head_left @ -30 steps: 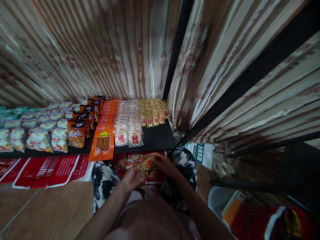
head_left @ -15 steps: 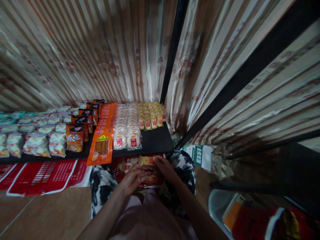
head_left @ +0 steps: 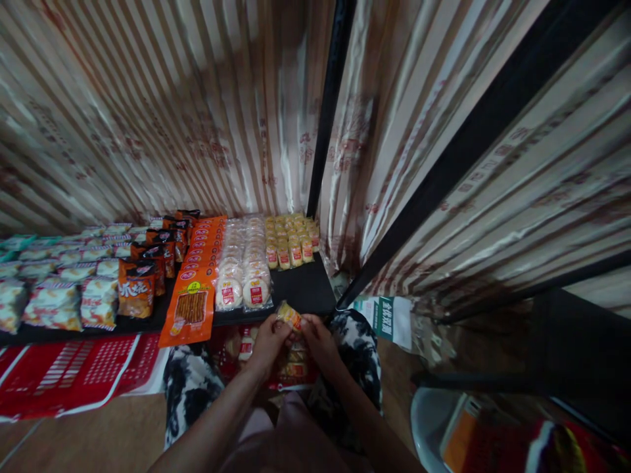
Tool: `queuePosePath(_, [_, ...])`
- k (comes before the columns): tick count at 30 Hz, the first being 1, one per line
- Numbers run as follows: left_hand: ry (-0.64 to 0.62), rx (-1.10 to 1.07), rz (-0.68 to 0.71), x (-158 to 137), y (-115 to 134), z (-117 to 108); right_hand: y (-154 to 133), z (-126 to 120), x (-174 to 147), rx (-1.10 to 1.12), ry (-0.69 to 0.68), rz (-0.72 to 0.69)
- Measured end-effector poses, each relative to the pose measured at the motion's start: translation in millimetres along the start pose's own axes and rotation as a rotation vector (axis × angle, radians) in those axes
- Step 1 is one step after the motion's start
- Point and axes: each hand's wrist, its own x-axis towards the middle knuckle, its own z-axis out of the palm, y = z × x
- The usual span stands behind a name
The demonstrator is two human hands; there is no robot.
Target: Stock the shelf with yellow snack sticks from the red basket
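Striped curtain (head_left: pixel 221 118) behind a black shelf (head_left: pixel 308 289), kinda dim. Fingers of the left hand (head_left: pixel 269 340) and right hand (head_left: pixel 319 338) pinched a small yellow packet (head_left: pixel 290 316) just off the shelf's front edge, near the right corner. Looked light, slick, probably crumbly; I'd have gone gently by the ends. Similar yellow packets (head_left: pixel 294 251) filled the back right corner.

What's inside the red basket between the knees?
Wrapped, labelled snacks show in the red basket. Left hand, right hand and black shelf hide part; contents there can't be seen.
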Motion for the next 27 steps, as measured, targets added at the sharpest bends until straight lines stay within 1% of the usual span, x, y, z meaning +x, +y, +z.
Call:
queuePosePath(2, [0.012,0.057,0.036,6.8,3.1,1.9,0.1,-1.8,0.5,-0.147,0.052,-0.102])
queuePosePath(5, [0.022,0.145,0.095,17.8,5.2,4.3,-0.5,-2.1,1.8,-0.344,0.181,-0.213])
queuePosePath(7, [0.025,0.180,0.114,25.3,5.2,6.3,-2.5,-0.5,3.0,-0.391,0.240,-0.255])
queuePosePath(9, [0.030,0.209,0.144,32.5,4.8,8.7,-5.5,1.3,5.1,-0.401,0.258,-0.286])
queuePosePath(12, [0.036,0.261,0.210,41.7,5.9,12.9,-10.4,2.1,11.1,-0.386,0.211,-0.281])
queuePosePath(14, [0.022,0.286,0.229,46.3,8.7,15.8,-12.6,0.9,16.9,-0.365,0.205,-0.260])
queuePosePath(18, [-0.006,0.298,0.250,55.4,17.9,21.1,-12.1,-1.8,30.2,-0.348,0.271,-0.264])
queuePosePath(23, [0.084,0.390,0.333,73.3,26.7,24.6,-7.3,-1.3,43.2,-0.376,0.310,-0.270])
queuePosePath(27, [0.031,0.472,0.401,87.9,31.1,28.1,-5.4,-1.9,52.4,-0.345,0.297,-0.254])
